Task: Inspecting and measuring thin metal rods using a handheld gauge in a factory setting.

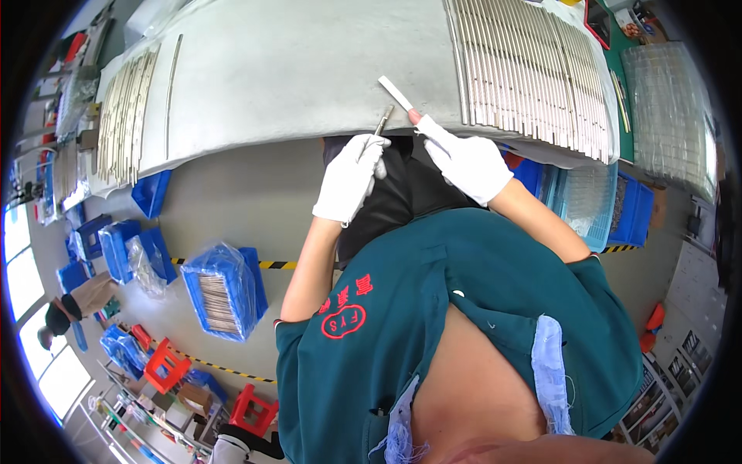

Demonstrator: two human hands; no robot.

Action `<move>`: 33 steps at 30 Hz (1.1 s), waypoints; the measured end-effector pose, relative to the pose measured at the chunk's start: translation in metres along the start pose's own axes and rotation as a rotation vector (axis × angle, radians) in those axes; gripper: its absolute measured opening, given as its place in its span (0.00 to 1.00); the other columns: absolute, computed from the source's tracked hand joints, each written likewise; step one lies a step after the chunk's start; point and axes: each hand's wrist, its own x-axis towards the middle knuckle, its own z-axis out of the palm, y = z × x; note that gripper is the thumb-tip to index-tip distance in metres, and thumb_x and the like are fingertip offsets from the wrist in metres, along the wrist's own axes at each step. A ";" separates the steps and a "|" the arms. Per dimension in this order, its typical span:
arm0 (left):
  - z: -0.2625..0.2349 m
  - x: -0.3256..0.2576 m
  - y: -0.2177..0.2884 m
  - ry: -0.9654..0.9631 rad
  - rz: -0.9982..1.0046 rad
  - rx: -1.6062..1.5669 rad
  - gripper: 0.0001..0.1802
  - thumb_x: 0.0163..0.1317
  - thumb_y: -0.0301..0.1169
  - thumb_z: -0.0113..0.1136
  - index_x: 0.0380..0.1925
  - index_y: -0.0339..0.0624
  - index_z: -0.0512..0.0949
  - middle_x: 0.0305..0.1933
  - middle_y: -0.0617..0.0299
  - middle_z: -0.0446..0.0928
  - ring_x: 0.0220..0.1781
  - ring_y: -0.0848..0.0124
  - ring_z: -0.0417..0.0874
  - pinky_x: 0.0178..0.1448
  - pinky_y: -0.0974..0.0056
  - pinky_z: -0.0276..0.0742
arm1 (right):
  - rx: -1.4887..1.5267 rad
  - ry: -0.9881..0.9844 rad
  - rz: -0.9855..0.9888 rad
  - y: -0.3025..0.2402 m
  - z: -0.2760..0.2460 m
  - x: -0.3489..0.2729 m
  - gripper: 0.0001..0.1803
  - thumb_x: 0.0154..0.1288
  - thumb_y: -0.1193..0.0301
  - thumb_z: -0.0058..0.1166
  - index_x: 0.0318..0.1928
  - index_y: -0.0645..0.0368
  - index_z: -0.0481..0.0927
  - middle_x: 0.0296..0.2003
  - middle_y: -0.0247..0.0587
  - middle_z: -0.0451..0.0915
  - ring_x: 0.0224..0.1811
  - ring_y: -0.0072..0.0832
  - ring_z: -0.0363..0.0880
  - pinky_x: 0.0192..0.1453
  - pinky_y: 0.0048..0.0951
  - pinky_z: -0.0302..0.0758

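Both my hands wear white gloves and are at the near edge of a grey-covered table [309, 69]. My left hand [349, 176] is closed around a short, thin metal rod [384, 120] whose tip sticks out beyond the fingers. The rest of that rod is hidden in the glove. My right hand [471, 166] has one bare fingertip pressed on the end of a narrow white strip [396, 93]. This strip points away to the far left, beside the rod's tip and apart from it. The thumb's grip beneath is hidden.
Rows of thin metal rods [525, 77] cover the table's right side; a smaller group of rods [124, 116] lies at the left, one single rod [173, 93] beside it. Blue bins [220, 294] stand on the floor. Plastic-wrapped trays [668, 108] are stacked far right.
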 end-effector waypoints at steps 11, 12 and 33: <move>0.035 0.002 -0.009 0.220 0.058 -0.126 0.13 0.66 0.33 0.46 0.44 0.37 0.73 0.19 0.64 0.73 0.16 0.79 0.67 0.23 0.72 0.64 | -0.010 -0.132 0.023 -0.011 -0.005 -0.008 0.31 0.63 0.68 0.45 0.67 0.43 0.55 0.11 0.37 0.69 0.09 0.33 0.68 0.15 0.33 0.65; 0.037 0.004 -0.015 0.220 0.053 -0.127 0.13 0.66 0.33 0.46 0.44 0.37 0.73 0.19 0.64 0.73 0.16 0.79 0.67 0.23 0.72 0.64 | -0.012 -0.129 0.029 -0.013 -0.008 -0.005 0.32 0.63 0.69 0.45 0.67 0.43 0.55 0.11 0.37 0.69 0.09 0.33 0.68 0.15 0.32 0.65; 0.049 -0.002 -0.010 0.349 0.114 0.064 0.13 0.66 0.33 0.45 0.45 0.39 0.73 0.20 0.61 0.73 0.22 0.73 0.74 0.31 0.69 0.70 | -0.058 -0.040 -0.053 -0.009 -0.001 -0.012 0.34 0.60 0.72 0.47 0.67 0.52 0.54 0.07 0.32 0.63 0.07 0.27 0.65 0.13 0.27 0.64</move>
